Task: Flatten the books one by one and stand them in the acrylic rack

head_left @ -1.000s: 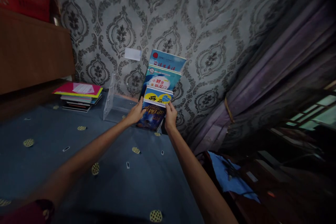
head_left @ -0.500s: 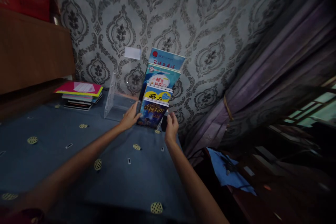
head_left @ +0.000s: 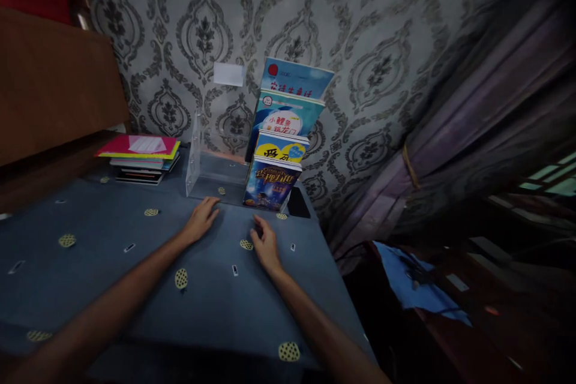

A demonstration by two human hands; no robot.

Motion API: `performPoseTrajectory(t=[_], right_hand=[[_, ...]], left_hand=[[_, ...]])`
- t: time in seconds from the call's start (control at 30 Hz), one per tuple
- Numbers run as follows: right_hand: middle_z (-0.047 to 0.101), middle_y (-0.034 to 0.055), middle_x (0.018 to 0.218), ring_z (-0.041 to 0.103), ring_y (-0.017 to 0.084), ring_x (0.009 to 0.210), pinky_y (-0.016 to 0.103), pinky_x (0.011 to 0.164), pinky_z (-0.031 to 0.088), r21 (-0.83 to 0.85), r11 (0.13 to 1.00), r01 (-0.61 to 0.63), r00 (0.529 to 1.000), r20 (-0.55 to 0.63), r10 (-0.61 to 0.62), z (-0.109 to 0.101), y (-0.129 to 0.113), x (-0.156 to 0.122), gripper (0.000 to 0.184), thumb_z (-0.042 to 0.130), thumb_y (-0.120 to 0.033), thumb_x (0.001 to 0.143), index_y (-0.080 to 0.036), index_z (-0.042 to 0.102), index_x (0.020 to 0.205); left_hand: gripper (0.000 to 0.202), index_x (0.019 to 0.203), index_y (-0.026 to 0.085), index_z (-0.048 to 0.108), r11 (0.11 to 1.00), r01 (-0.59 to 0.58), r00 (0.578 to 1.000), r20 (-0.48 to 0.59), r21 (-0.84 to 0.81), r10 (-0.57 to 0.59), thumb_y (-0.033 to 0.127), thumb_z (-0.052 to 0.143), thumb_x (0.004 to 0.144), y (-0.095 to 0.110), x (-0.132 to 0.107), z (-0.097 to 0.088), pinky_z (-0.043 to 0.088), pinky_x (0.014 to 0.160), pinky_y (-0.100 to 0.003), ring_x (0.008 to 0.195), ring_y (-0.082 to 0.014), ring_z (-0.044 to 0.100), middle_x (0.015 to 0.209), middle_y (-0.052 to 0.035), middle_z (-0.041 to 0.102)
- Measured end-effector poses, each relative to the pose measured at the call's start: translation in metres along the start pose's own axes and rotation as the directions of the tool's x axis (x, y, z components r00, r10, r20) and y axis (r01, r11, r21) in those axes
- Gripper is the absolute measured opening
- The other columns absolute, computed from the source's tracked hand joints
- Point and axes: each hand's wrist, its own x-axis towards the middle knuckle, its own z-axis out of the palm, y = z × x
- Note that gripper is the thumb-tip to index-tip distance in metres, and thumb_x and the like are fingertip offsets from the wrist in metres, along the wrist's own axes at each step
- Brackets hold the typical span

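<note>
Several books stand in stepped rows at the right end of a clear acrylic rack [head_left: 193, 159]. A dark blue book [head_left: 272, 185] is in front, a blue and yellow book [head_left: 282, 147] behind it, then a teal book [head_left: 292, 111] and a taller blue book [head_left: 299, 78]. My left hand [head_left: 201, 219] is over the tablecloth just before the rack's front edge, fingers apart and holding nothing. In front of the dark blue book, apart from it, my right hand [head_left: 264, 243] hovers or rests with thumb and fingers spread, empty.
A pile of books and folders [head_left: 139, 156] with a pink top lies at the left, beside a wooden cabinet [head_left: 58, 78]. A black flat object [head_left: 298, 203] lies right of the rack. A purple curtain [head_left: 387, 192] hangs beyond the table's right edge; a blue cloth [head_left: 418, 282] lies lower right.
Both hands have left the sides of the books and drawn back toward me. My right hand has also moved left. The books remain standing in the rack; the view has shifted slightly.
</note>
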Motion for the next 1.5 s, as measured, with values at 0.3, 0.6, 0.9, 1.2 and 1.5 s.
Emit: performPoseTrajectory(t=[0.3,0.6,0.9,1.2,1.5], right_hand=[[0.071,0.0096,0.132,0.065,0.028,0.123,0.045,0.106,0.053,-0.025,0.998,-0.055,0.996,0.072,0.056,-0.017,-0.011,-0.030,0.042,0.059,-0.049,0.092,-0.026,0.072,0.125],[0.079,0.0129,0.111,0.074,0.032,0.106,0.043,0.092,0.062,0.015,0.984,-0.176,0.978,0.119,0.173,-0.024,-0.025,-0.028,0.049,0.061,-0.064,0.087,-0.023,0.079,0.107],[0.079,0.0115,0.100,0.076,0.027,0.089,0.042,0.082,0.061,-0.031,0.999,-0.017,0.981,0.193,0.023,-0.019,-0.024,-0.012,0.044,0.058,-0.056,0.088,-0.021,0.075,0.108],[0.080,0.0091,0.089,0.075,0.022,0.076,0.033,0.064,0.059,0.023,0.999,-0.026,0.970,0.241,0.020,-0.019,-0.023,0.004,0.040,0.062,-0.051,0.083,-0.019,0.075,0.102],[0.079,0.0092,0.088,0.074,0.021,0.076,0.030,0.060,0.056,0.047,0.998,-0.052,0.970,0.239,0.039,-0.019,-0.026,0.004,0.039,0.063,-0.047,0.081,-0.016,0.076,0.102]], left_hand=[[0.029,0.126,0.022,0.060,0.997,-0.002,0.999,0.037,-0.072,0.005,0.025,0.041,0.104,0.026,-0.020,-0.001,0.058,0.091,-0.033,0.102,-0.0192,0.068,0.112,-0.0074,0.070],[0.025,0.115,0.027,0.062,0.997,0.019,0.994,-0.109,-0.071,-0.027,0.022,0.042,0.102,0.041,-0.007,-0.010,0.060,0.078,-0.032,0.086,-0.0185,0.070,0.092,-0.0045,0.070],[0.026,0.113,0.018,0.062,0.921,0.244,0.915,-0.387,0.304,-0.115,0.018,0.043,0.095,-0.022,0.055,-0.117,0.057,0.091,-0.038,0.105,-0.0242,0.066,0.111,-0.0106,0.070],[0.060,0.148,0.011,0.045,0.533,0.455,0.858,-0.190,0.713,-0.478,0.046,0.032,0.101,-0.109,0.123,-0.194,0.029,0.118,-0.063,0.153,-0.0369,0.026,0.162,-0.0212,0.036],[0.065,0.127,0.012,0.063,0.500,0.345,0.840,-0.023,0.795,-0.543,0.064,0.035,0.099,-0.131,0.113,-0.204,0.035,0.108,-0.071,0.132,-0.0416,0.052,0.141,-0.0252,0.058]])
